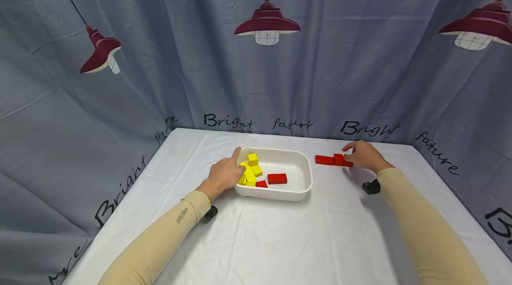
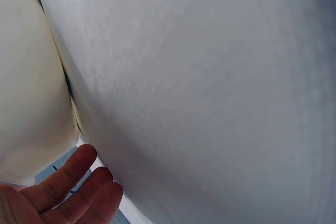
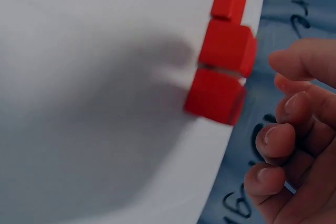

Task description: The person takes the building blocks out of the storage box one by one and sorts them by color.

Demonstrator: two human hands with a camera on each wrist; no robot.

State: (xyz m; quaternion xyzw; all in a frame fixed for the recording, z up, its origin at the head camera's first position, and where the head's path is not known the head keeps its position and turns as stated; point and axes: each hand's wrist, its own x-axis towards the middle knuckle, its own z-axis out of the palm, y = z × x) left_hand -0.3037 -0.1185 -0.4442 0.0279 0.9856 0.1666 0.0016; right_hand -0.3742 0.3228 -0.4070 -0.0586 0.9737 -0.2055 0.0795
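A white plastic tub (image 1: pixel 294 194) sits mid-table, and my left hand (image 1: pixel 225 173) is at its left end. The thumb reaches over the rim while the index finger lies along the outside, gripping the wall. Several fingers (image 2: pixel 68 179) show beside the tub wall (image 2: pixel 31 77) in the left wrist view; the thumb is hidden there. To the right of the tub, red blocks (image 1: pixel 324 160) lie end to end in a row. Over the right end of this row hovers my right hand (image 1: pixel 365 156), its fingers loosely bent. The right wrist view shows this hand (image 3: pixel 294 129) apart from the red blocks (image 3: pixel 224 48), holding nothing.
Several yellow blocks (image 1: pixel 250 173) are heaped in the tub's left part, with a red block (image 1: pixel 277 178) and another red piece (image 1: pixel 262 184) near them. White cloth (image 1: pixel 280 240) covers the table. A grey printed curtain (image 1: pixel 224 76) hangs behind and at the sides.
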